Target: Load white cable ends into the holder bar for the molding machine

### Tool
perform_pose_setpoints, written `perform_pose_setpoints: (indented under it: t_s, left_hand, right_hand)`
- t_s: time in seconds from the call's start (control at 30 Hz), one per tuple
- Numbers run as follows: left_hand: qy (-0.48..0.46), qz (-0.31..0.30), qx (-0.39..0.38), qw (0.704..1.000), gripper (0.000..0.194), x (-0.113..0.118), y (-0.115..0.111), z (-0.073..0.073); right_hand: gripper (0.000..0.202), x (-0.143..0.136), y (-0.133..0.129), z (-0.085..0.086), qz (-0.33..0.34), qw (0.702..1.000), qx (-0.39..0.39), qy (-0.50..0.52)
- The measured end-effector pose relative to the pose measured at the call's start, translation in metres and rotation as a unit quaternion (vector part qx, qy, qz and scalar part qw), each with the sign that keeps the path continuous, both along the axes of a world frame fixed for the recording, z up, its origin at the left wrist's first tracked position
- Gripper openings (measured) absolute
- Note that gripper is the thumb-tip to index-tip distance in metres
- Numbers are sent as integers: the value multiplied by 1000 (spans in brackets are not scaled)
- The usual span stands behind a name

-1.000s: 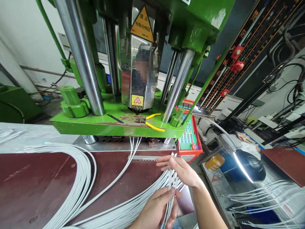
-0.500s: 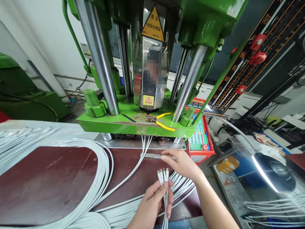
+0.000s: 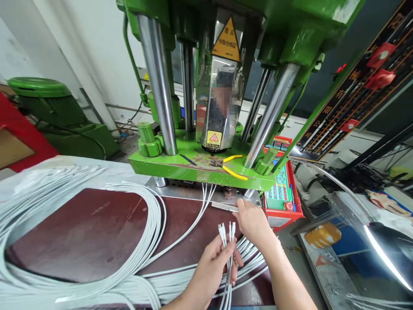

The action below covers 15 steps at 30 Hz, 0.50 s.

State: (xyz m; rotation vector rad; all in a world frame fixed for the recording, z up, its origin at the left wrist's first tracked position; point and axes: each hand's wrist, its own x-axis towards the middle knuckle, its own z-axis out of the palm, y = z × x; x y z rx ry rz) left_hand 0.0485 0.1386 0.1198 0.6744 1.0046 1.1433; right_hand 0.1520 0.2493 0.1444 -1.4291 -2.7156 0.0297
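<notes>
White cables [image 3: 97, 241]: too many to count, looped in a wide arc across the dark red bench [image 3: 80, 228], ends gathered toward the lower middle. Behind, one big green press [image 3: 206, 86], four shiny steel columns counted at its front, one yellow warning triangle [image 3: 226, 41] high on the middle housing and one smaller warning sticker [image 3: 214, 138] below. Green base plate [image 3: 200, 165] overhanging the back of the bench; three or so cables running up under its edge near the middle. On that plate, one pair of yellow-handled pliers [image 3: 230, 165]. Right of the press, one red-framed control panel [image 3: 281, 189] with rows of small buttons. Far right, one lamp [image 3: 387, 249] on a flexible neck, lit. Far left, a second green machine [image 3: 48, 107].

Left hand [image 3: 209, 271] closed around a small bunch of cable ends [image 3: 227, 230], about four white plugs standing upright above the fingers, over the bench's near edge. Right hand [image 3: 253, 219] stretched forward, fingers narrowed onto one thin metal strip [image 3: 226, 207] lying flat just under the base plate; hard to tell whether pinched or only touched.
</notes>
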Motion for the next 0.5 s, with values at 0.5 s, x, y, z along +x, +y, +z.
perform_pose_setpoints:
  t_s: [0.5]
  left_hand:
    - [65,-12,-42,997,35,15,15,-11]
  right_hand:
    - [40,24,13,-18,-65,760,-407,502]
